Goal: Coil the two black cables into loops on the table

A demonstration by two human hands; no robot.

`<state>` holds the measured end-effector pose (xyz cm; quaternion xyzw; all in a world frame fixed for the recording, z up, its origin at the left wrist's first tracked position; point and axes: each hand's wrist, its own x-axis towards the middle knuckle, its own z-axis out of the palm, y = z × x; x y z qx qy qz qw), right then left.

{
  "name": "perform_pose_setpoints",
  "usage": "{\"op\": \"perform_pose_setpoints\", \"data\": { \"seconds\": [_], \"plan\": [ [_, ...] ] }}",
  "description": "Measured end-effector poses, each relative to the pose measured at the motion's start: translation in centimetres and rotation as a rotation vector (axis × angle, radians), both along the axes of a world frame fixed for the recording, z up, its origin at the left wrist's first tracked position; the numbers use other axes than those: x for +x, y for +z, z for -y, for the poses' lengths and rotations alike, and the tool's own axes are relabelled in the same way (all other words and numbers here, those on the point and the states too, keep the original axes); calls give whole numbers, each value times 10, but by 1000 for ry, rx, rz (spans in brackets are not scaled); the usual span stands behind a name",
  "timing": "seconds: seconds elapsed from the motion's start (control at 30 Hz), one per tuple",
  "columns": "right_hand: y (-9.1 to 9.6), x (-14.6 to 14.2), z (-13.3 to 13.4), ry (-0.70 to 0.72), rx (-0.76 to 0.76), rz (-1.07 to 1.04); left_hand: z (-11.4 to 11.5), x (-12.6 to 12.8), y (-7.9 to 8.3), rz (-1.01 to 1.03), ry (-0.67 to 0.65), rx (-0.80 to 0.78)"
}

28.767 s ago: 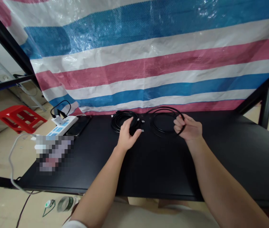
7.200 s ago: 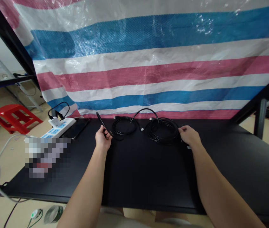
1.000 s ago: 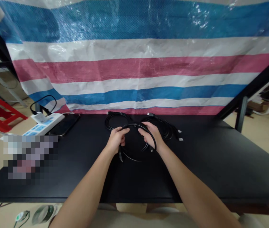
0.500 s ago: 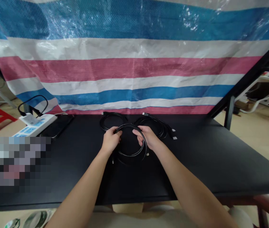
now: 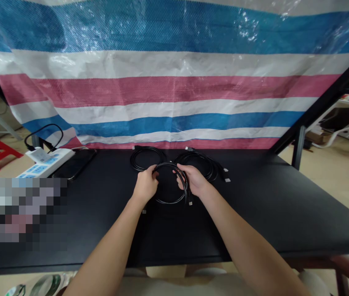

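Between my hands is a black cable [image 5: 171,202] wound into a loop, its lower part over the table. My left hand [image 5: 146,183] is closed on the loop's left side. On its upper right, my right hand [image 5: 193,179] pinches the coil between thumb and fingers. One metal plug [image 5: 190,203] hangs below my right hand; another plug end [image 5: 144,211] shows below my left wrist. Behind my left hand lies a coiled black cable [image 5: 134,158]. A second coiled black cable [image 5: 213,164] lies behind my right hand, with light plug ends.
A black table [image 5: 270,205] spreads under everything. At the left are a white power strip [image 5: 46,162] with a charger and a dark phone [image 5: 78,162]. Behind the table hangs a striped plastic sheet [image 5: 174,90]. A blurred-out patch covers the left front.
My left hand has shifted slightly right, and the held loop has become narrower, its strands closer together at the right. The coils behind stay in place.
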<state>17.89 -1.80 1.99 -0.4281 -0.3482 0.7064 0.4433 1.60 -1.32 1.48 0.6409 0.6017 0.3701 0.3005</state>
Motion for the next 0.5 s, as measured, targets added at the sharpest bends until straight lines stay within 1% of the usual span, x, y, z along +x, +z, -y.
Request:
{"op": "perform_pose_setpoints", "data": {
  "seconds": [0.07,0.13,0.2,0.27,0.37,0.5],
  "plan": [
    [1,0,0,4,-26,35,1,0,3,-137,-14,11],
    [2,-1,1,12,-25,66,4,0,8,-318,-17,4],
    [2,-3,3,26,11,107,7,2,12,-480,-19,-38],
    [1,-5,4,36,63,156,10,3,16,-574,-23,-82],
    [0,-6,5,58,115,198,12,3,18,-605,-32,-88],
    [-1,-5,5,49,142,200,9,0,17,-550,-50,-69]
  ]
}}
